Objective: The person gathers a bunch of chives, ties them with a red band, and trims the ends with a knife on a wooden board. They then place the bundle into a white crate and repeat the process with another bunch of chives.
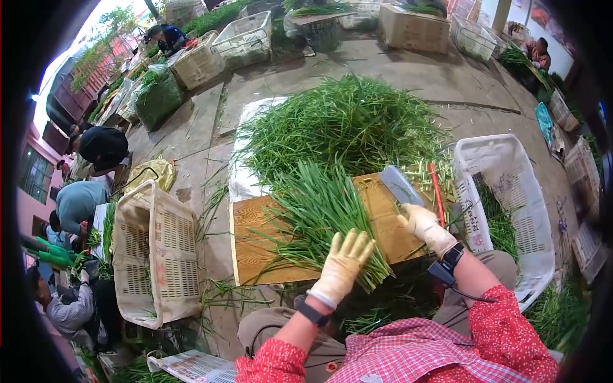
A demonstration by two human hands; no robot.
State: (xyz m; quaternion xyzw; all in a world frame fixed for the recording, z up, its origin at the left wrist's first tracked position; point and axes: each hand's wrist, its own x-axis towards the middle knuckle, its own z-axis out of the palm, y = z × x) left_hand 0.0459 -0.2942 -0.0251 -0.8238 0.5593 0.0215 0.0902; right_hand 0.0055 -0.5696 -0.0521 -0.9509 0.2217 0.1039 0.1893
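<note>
A bundle of long green garlic chives [319, 207] lies across a brown wooden board [255, 223], its pale cut ends hanging over the near edge. My left hand [345, 263], in a pale glove, rests on the bundle near those ends with its fingers spread. My right hand [424, 226], also gloved, is closed around the handle of a cleaver [399, 185]. The handle is mostly hidden by the fingers. The wide blade lies over the board's right part, apart from the bundle. A red stick-like object [438, 191] lies just right of the blade.
A large heap of chives [345, 121] spreads beyond the board, with cut stem pieces [424, 169] at its right. White plastic crates stand at left [172, 255] and right [511, 185], the right one holding greens. Several people work at left; another person [536, 54] is at far right.
</note>
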